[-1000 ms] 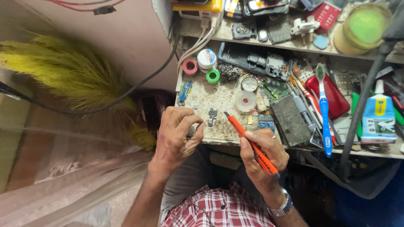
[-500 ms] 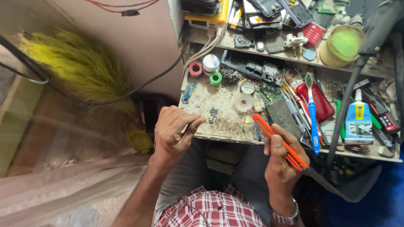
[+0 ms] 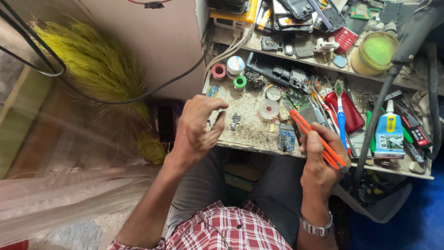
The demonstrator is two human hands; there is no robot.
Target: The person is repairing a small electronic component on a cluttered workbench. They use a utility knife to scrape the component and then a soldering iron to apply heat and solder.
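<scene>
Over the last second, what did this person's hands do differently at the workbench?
The left hand has drawn back from the bench top toward the body, its fingers curled, perhaps pinching a tiny part too small to tell. The right hand has pulled back to the bench edge, still gripping the orange tweezers. The small circuit board and the tape roll lie as before.

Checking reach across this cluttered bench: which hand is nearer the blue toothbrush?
Right. The right hand, holding orange tweezers, sits just below-left of the blue toothbrush; the left hand is at the bench's far left edge.
</scene>
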